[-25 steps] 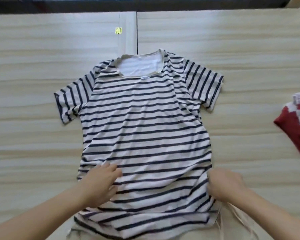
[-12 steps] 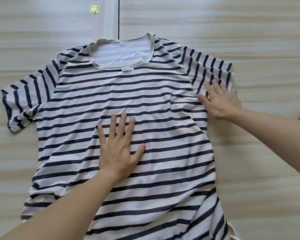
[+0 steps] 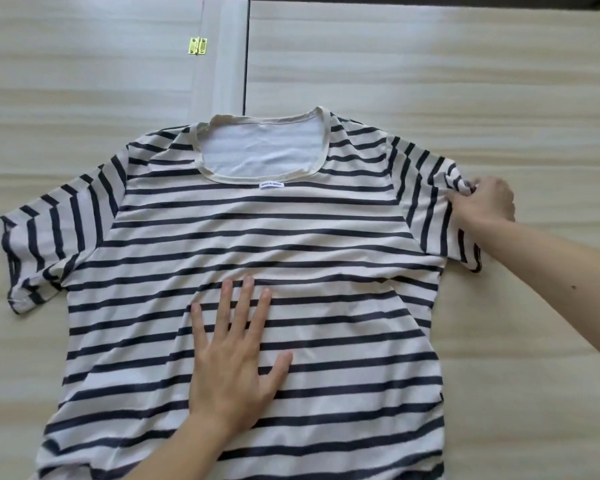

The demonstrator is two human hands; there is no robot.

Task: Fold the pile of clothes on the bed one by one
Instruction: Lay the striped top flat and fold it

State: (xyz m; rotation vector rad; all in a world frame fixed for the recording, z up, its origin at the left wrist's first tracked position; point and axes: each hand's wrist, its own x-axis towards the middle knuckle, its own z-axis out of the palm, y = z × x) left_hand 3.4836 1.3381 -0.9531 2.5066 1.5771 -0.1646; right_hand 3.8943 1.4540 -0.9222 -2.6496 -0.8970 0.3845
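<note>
A white T-shirt with navy stripes [image 3: 326,244] lies spread flat, neckline away from me, both short sleeves out to the sides. My left hand [image 3: 236,355] rests palm down on the middle of the shirt's body, fingers spread. My right hand [image 3: 482,202] is at the outer edge of the right sleeve [image 3: 433,202], its fingers pinching the sleeve's hem, which is bunched up there. The left sleeve [image 3: 45,244] lies flat and untouched. The shirt's bottom hem runs out of view at the lower edge.
The shirt lies on a pale wood-grain surface [image 3: 465,64]. A seam with a small brass hinge [image 3: 197,46] and a dark gap [image 3: 246,57] runs away from the collar at the top.
My right hand has slid outward from the flat sleeve to its edge and closed on the hem. My left hand has stayed flat on the shirt's middle. The view has shifted slightly.
</note>
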